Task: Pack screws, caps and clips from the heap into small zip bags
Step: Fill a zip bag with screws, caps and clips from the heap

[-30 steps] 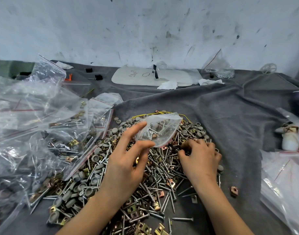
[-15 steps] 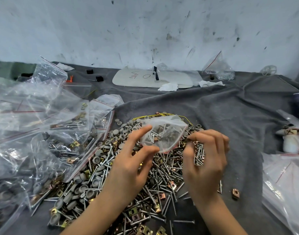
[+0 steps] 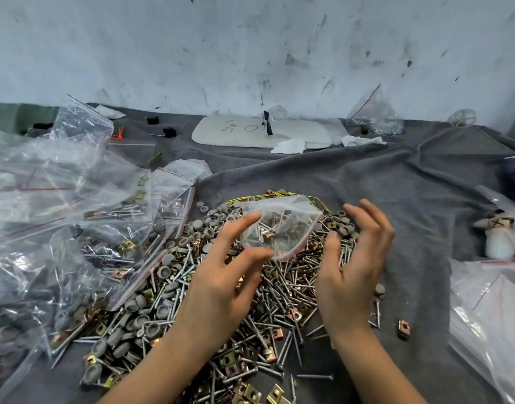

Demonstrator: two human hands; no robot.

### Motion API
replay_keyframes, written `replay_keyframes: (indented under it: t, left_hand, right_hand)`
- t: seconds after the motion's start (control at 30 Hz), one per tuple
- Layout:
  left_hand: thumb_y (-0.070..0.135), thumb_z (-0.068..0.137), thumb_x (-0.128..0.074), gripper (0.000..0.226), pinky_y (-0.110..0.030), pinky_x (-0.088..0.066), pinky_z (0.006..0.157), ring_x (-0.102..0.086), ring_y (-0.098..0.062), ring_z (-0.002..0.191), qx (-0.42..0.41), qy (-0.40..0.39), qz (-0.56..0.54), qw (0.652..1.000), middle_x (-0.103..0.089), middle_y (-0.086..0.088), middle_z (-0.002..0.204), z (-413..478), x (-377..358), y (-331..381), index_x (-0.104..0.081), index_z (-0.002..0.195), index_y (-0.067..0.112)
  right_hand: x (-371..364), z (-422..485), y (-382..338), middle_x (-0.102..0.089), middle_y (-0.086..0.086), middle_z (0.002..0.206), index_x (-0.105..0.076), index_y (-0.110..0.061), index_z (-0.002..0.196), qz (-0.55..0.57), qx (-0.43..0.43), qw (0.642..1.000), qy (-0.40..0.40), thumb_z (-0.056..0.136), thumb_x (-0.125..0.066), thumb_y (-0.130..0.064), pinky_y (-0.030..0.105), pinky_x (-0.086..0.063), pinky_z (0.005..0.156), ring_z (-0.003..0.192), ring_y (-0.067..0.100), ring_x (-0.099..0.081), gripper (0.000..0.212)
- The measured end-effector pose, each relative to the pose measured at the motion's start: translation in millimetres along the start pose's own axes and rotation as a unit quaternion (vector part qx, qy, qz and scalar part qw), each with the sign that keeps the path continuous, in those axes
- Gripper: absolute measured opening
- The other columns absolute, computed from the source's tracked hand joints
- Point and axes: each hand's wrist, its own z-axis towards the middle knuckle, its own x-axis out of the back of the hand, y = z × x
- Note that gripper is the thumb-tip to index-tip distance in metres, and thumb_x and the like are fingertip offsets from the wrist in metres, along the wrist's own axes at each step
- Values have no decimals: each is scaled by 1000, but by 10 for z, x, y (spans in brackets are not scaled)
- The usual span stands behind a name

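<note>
A heap of silver screws [image 3: 282, 290], grey caps [image 3: 151, 316] and brass clips [image 3: 247, 389] lies on a grey cloth [image 3: 396, 205]. Above its far part my left hand [image 3: 221, 284] pinches the left edge of a small clear zip bag [image 3: 282, 228] between thumb and index finger. The bag holds a few screws, caps and a brass clip. My right hand [image 3: 352, 258] is just right of the bag, palm turned toward it, fingers spread and relaxed, holding nothing that I can see.
Filled zip bags [image 3: 75, 228] are piled along the left. More clear bags [image 3: 489, 316] lie at the right edge beside a small white figure [image 3: 498, 240]. A lone brass clip [image 3: 403, 328] sits right of the heap. A white board [image 3: 250, 132] rests by the wall.
My right hand took a bunch of screws from the heap, lifted them to the bag, and now its fingers have spread open. The left hand raised the bag slightly.
</note>
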Motion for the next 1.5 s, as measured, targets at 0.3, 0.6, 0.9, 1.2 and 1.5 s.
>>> replay_keyframes:
  t: [0.3,0.6,0.9,1.2,1.5]
  left_hand:
    - [15,90,-52,25,-28,-39,109,-47,-24,129,-3,7,-3,1000,-50,-14,136,-5,-8,0,-71,95,1]
    - [16,90,-53,24,-31,-41,107,-49,-25,129,-4,8,-2,1000,-50,-13,136,-3,-26,-11,-71,96,2]
    - [17,90,-52,26,-30,-39,109,-48,-25,129,0,6,3,1000,-50,-14,136,-5,-20,-3,-71,95,2]
    - [17,91,-52,25,-30,-41,107,-49,-23,127,-4,4,2,1000,-51,-14,135,3,-21,7,-71,95,2]
    - [19,91,-51,26,-40,-44,102,-50,-24,127,2,4,9,1000,-51,-13,135,-4,-16,17,-72,94,3]
  right_hand:
    - [-43,28,286,-38,-2,149,-73,-26,95,-248,-42,933,-257,79,-75,-22,59,-20,109,145,31,-8,17]
    - [-55,29,307,-44,-3,145,-72,-23,98,-260,-34,929,-260,82,-72,-22,54,-18,109,145,30,-11,16]
    - [-41,54,346,-50,-4,138,-70,-23,94,-268,-43,924,-271,82,-71,-24,50,-20,108,143,30,-17,12]
    - [-63,69,380,-56,-5,132,-72,-26,98,-270,-25,927,-260,85,-69,-25,49,-21,107,141,29,-21,13]
    - [58,81,87,-60,7,92,-57,-7,101,-38,126,991,27,95,-48,-9,30,-43,79,86,19,-54,11]
